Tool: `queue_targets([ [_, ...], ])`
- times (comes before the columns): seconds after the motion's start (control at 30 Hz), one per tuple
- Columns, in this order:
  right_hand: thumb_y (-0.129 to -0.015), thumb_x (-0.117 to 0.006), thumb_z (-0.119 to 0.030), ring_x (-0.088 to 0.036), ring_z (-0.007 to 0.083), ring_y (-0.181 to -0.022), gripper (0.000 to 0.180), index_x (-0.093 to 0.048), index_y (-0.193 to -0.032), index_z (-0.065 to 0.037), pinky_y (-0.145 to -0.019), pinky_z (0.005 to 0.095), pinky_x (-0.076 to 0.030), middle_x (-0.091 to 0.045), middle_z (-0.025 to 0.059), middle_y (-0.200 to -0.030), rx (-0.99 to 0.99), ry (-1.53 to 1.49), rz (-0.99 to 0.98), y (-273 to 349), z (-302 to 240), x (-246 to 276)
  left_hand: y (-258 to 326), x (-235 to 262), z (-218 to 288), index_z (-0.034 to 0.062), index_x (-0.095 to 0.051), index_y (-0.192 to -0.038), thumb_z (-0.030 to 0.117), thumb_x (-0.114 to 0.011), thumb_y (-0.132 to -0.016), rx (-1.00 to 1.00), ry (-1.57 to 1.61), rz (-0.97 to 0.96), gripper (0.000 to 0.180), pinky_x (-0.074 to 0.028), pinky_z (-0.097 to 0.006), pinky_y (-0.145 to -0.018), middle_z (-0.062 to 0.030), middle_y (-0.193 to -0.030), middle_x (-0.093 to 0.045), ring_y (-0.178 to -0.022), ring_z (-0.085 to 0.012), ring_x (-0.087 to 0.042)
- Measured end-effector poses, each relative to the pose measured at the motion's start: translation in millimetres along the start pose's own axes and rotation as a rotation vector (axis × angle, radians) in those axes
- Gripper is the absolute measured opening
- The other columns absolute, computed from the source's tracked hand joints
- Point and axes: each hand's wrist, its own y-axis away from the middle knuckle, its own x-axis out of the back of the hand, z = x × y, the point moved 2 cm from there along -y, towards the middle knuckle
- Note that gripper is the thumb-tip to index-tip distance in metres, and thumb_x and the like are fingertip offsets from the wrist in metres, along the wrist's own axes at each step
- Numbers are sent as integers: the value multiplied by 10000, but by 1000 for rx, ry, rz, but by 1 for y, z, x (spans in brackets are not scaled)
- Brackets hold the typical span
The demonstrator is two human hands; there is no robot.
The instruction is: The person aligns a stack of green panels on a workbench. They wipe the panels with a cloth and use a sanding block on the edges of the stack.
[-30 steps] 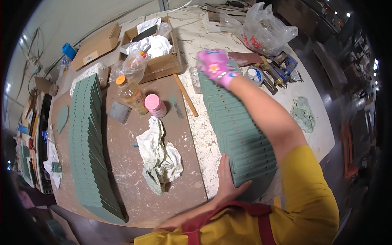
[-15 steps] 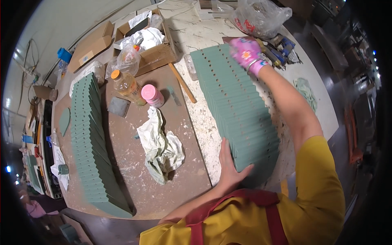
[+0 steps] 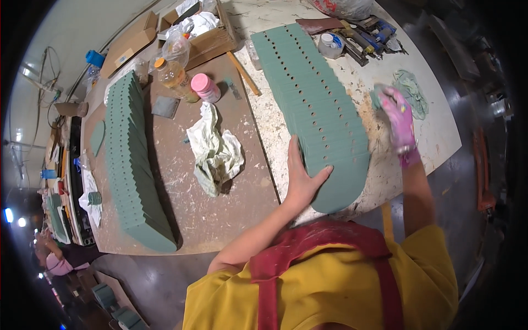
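Observation:
A long fanned row of overlapping flat green pieces [image 3: 338, 181], rounded at the near end and dotted with two lines of holes, lies on the pale tabletop. My bare left hand [image 3: 304, 179] rests against its near left edge, thumb spread over the top piece and fingers along the side. To the right of the row, my right hand [image 3: 401, 118], in a pink flowered glove, is raised and somewhat blurred. Its fingers are closed on a small green wad [image 3: 378, 97], whose kind is unclear. Just beyond it lies a crumpled pale-green rag [image 3: 413, 96].
Left, a second fanned green row [image 3: 129, 170] lies on a brown board [image 3: 236, 220] with a crumpled white cloth [image 3: 212, 151], a pink jar [image 3: 205, 88] and an orange-capped bottle [image 3: 175, 77]. Spray guns [image 3: 371, 38] and a white-capped container [image 3: 330, 45] stand at the far right.
My right hand has come back from the row's far end to its right side, off the pieces. My left hand stays at the near edge. The whole view has shifted.

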Motion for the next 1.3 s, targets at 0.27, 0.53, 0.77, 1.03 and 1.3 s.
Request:
queue_targets([
  [0.27, -865, -580, -177, -532, 169, -1086, 412, -515, -1208, 43, -959, 289, -401, -551, 105, -1170, 124, -184, -73, 59, 30, 17, 1, -6, 7, -77, -111, -1407, 198, -747, -719, -36, -99, 5, 977, -222, -433, -1102, -276, -1403, -239, -1313, -383, -265],
  [0.53, -902, -540, -154, -530, 165, -1053, 359, -524, -1215, 22, -927, 283, -409, -549, 103, -1167, 121, -96, -13, 80, 22, -2, 12, 7, 12, -71, -138, -1414, 250, -704, -797, -117, -234, 65, 896, -193, -385, -1119, -260, -1425, -243, -1347, -334, -238],
  [0.77, -844, -617, -139, -533, 150, -959, 345, -568, -1152, 9, -863, 298, -426, -577, 63, -1063, 200, 10, -477, 110, 21, -67, 91, 60, 14, 41, -607, -940, 95, -598, -858, -253, -266, 290, 98, -425, -362, -934, -97, -1242, -537, -1111, -269, -529],
  [1.03, -752, -701, -258, -555, 265, -813, 509, -536, -1157, 1, -756, 367, -445, -590, 129, -898, 884, 350, -1097, 201, -12, -146, 189, 108, 67, 35, -594, -997, 167, -619, -854, -185, -246, 463, 196, -425, -349, -879, -116, -1045, -570, -994, -269, -555],
  [1.3, -747, -717, -282, -553, 255, -809, 594, -514, -1232, -6, -736, 364, -446, -600, 116, -890, 991, 327, -1225, 295, -34, -222, 270, 203, 81, 38, -575, -1068, 130, -643, -809, -108, -351, 219, 283, -451, -367, -840, -126, -1025, -573, -967, -296, -568],
])
